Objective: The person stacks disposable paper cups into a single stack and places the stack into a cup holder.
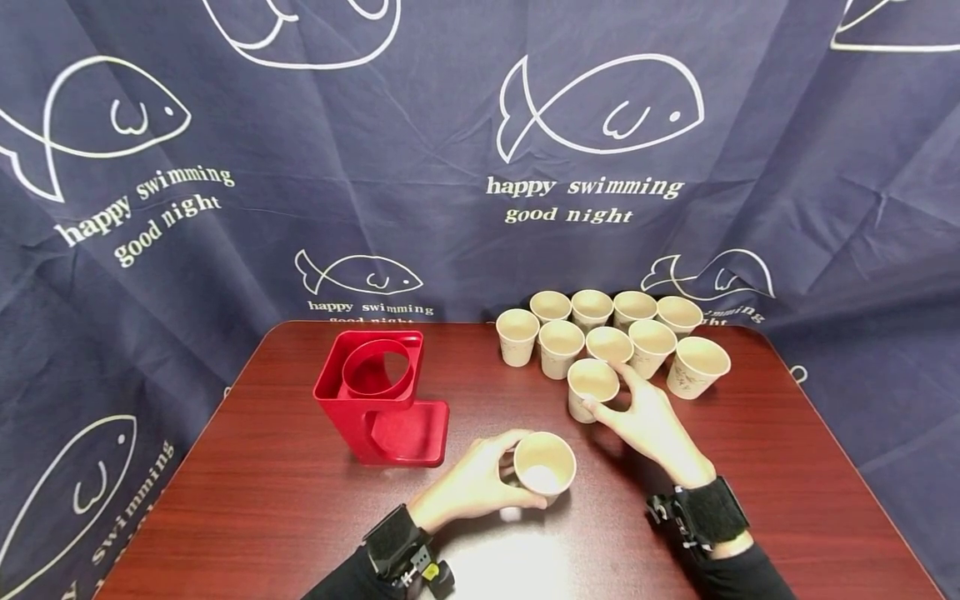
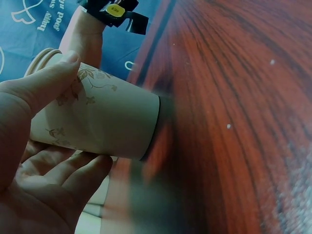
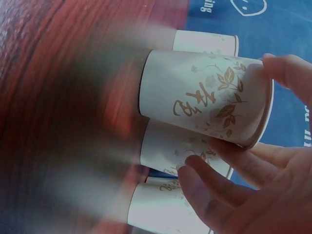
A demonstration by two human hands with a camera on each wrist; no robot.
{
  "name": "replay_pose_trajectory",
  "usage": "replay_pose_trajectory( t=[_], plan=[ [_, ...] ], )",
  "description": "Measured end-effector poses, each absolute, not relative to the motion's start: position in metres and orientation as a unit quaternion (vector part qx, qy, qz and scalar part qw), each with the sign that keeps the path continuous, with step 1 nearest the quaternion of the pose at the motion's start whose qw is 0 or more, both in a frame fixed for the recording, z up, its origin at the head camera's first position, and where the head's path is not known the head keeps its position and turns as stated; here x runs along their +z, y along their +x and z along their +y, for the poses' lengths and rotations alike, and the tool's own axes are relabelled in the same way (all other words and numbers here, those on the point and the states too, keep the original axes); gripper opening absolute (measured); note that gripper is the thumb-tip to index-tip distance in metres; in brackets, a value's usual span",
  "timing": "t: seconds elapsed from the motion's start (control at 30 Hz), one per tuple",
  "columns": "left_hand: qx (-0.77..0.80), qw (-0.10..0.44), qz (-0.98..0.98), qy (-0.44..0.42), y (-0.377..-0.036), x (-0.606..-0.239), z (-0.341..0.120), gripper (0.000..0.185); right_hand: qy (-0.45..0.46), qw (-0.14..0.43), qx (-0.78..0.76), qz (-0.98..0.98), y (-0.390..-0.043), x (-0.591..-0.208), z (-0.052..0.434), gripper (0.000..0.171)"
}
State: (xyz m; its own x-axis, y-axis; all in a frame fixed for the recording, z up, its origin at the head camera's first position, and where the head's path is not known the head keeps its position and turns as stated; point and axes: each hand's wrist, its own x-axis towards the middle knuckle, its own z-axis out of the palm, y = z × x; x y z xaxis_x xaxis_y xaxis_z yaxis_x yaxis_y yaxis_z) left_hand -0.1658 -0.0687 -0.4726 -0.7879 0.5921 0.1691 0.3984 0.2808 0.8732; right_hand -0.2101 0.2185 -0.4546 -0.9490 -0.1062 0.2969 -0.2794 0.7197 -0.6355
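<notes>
My left hand grips a pale paper cup between thumb and fingers, near the middle of the table. In the left wrist view this cup shows a brown leaf print, and its base is at or just above the tabletop. Farther right, my right hand holds a second paper cup by its upper part. The right wrist view shows that cup with brown leaves and characters. Both cups stand mouth up; whether their bases touch the table I cannot tell.
Several more paper cups stand in two rows at the table's back right, just behind my right hand. A red plastic stand with a round opening on top and a flat base is at the left. A blue fish-print cloth hangs behind the table.
</notes>
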Motion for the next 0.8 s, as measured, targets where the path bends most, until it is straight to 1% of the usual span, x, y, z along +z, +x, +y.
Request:
replay_pose_trajectory(
  t=[0.17, 0.33, 0.8],
  plan=[
    [0.514, 0.094, 0.793, 0.312, -0.166, -0.473, -0.068, 0.07, 0.11, 0.134, 0.354, -0.919, -0.21, -0.455, 0.219, 0.073],
    [0.514, 0.093, 0.793, 0.313, -0.165, -0.473, -0.069, 0.07, 0.116, 0.129, 0.357, -0.918, -0.206, -0.45, 0.219, 0.073],
    [0.512, 0.091, 0.794, 0.314, -0.166, -0.474, -0.069, 0.069, 0.144, 0.131, 0.356, -0.914, -0.181, -0.416, 0.214, 0.074]
  ],
)
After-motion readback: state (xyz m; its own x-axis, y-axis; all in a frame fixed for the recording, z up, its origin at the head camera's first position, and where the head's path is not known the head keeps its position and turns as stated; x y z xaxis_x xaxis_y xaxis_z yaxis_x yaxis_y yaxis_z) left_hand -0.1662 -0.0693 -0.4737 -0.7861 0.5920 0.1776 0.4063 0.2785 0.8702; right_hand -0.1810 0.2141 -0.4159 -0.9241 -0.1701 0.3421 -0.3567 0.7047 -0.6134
